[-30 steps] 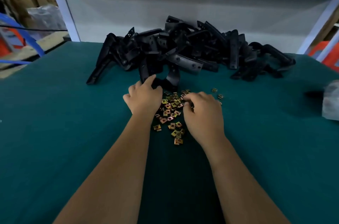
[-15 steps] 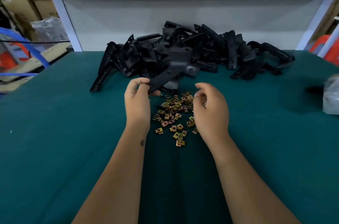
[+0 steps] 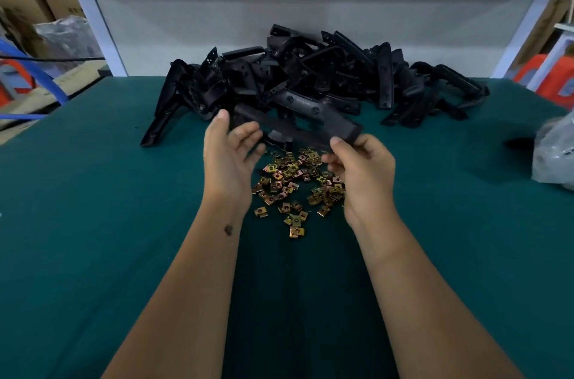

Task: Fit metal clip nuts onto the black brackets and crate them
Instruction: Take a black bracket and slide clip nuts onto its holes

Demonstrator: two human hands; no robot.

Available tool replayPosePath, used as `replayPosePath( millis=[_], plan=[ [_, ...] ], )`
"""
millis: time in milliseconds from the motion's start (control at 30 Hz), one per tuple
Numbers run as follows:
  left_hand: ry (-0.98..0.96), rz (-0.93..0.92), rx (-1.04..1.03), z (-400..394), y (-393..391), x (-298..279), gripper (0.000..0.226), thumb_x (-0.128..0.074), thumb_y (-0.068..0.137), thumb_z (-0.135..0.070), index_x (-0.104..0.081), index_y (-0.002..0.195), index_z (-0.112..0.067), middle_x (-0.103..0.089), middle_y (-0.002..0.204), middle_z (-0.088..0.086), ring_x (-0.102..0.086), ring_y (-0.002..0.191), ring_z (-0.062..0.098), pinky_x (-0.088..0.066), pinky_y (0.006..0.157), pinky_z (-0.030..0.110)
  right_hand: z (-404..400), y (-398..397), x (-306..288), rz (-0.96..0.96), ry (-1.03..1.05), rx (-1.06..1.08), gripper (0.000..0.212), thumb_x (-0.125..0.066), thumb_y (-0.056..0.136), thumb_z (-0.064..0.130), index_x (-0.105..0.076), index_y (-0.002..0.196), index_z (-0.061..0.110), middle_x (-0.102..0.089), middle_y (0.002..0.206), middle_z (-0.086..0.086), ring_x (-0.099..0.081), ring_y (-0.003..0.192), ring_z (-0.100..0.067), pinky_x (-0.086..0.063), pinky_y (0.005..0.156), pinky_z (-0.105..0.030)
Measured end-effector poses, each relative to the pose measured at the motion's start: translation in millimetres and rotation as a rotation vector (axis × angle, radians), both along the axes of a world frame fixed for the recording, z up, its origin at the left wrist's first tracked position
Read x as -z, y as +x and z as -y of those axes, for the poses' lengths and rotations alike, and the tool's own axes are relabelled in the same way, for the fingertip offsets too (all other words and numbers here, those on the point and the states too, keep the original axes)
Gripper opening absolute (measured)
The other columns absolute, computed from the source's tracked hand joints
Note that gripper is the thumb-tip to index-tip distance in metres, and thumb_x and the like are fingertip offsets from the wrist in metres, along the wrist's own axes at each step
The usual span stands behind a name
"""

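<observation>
Above the scatter of clip nuts [image 3: 295,186], we see 1 black bracket [image 3: 298,127] held up off the green surface [image 3: 93,223] between 2 hands. Our left hand [image 3: 230,158] lies palm-up at the bracket's left end, fingers loosely extended and spread, thumb raised; whether they actually bear on the bracket we cannot tell. Our right hand [image 3: 363,167] pinches the bracket's right end, thumb on its near face and fingers curled beneath. The clip nuts, brass-coloured and square, lie loose on the surface directly below the bracket, between our 2 wrists. Behind the clip nuts rests the pile of brackets [image 3: 310,80], heaped against a pale back panel [image 3: 310,18]. Far right of the clip nuts, at the frame edge, sits a clear plastic bag [image 3: 556,155].
</observation>
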State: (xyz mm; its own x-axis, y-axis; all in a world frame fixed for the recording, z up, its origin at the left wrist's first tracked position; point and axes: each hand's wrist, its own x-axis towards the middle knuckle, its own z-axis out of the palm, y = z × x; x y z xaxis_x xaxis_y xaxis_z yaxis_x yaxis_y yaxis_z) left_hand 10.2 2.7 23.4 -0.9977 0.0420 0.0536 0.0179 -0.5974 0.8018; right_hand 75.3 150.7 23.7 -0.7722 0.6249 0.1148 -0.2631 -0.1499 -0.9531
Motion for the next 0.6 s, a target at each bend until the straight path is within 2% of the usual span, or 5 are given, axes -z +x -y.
replayPosePath(
  millis=[67, 133, 300, 433, 600],
  plan=[
    [-0.114, -0.010, 0.119, -9.1, 4.6, 0.9, 0.028, -0.051, 0.100, -0.040, -0.056, 0.121, -0.021, -0.072, 0.113, 0.004, -0.070, 0.101, 0.017, -0.057, 0.083, 0.033, 8.6, -1.0, 0.2, -0.041, -0.072, -0.047, 0.015, -0.066, 0.089, 0.001, -0.058, 0.078, 0.006, -0.068, 0.064, 0.001, -0.069, 0.065, -0.015, -0.054, 0.061, -0.024],
    [-0.190, -0.080, 0.245, -21.7, 11.1, 2.3, 0.031, -0.057, 0.097, -0.033, -0.058, 0.118, -0.010, -0.069, 0.114, 0.007, -0.068, 0.101, 0.022, -0.057, 0.087, 0.036, 18.7, -1.7, 2.7, -0.024, 0.045, -0.068, 0.011, -0.069, 0.087, 0.002, -0.060, 0.081, 0.004, -0.071, 0.075, -0.008, -0.071, 0.074, -0.022, -0.058, 0.069, -0.034],
    [-0.071, -0.077, 0.189, -23.7, 7.2, -0.4, 0.024, -0.057, 0.096, -0.001, -0.057, 0.118, -0.010, -0.070, 0.106, 0.008, -0.068, 0.094, 0.021, -0.056, 0.074, 0.031, 31.7, -0.8, 9.2, 0.042, 0.737, -0.103, 0.006, -0.070, 0.086, 0.017, -0.066, 0.091, 0.017, -0.068, 0.084, 0.004, -0.062, 0.083, -0.013, -0.051, 0.071, -0.030],
    [0.039, 0.069, 0.023, -3.3, -4.0, 0.8, 0.025, -0.049, 0.097, 0.007, -0.060, 0.107, -0.012, -0.073, 0.095, 0.004, -0.071, 0.082, 0.016, -0.058, 0.069, 0.030, 19.1, -2.1, 16.1, 0.198, 1.244, 0.057, 0.029, -0.063, 0.091, 0.024, -0.064, 0.120, 0.018, -0.063, 0.114, 0.001, -0.053, 0.109, -0.021, -0.043, 0.094, -0.036],
    [0.094, 0.222, -0.041, 18.6, -18.9, 3.6, 0.052, -0.040, 0.105, -0.005, -0.032, 0.148, -0.032, -0.064, 0.115, -0.002, -0.071, 0.088, 0.012, -0.057, 0.062, 0.031, 0.7, -3.9, 22.8, 0.511, 1.374, 0.027, 0.038, -0.055, 0.096, 0.032, -0.060, 0.133, 0.027, -0.061, 0.124, 0.002, -0.044, 0.118, -0.024, -0.033, 0.097, -0.036]
  ],
)
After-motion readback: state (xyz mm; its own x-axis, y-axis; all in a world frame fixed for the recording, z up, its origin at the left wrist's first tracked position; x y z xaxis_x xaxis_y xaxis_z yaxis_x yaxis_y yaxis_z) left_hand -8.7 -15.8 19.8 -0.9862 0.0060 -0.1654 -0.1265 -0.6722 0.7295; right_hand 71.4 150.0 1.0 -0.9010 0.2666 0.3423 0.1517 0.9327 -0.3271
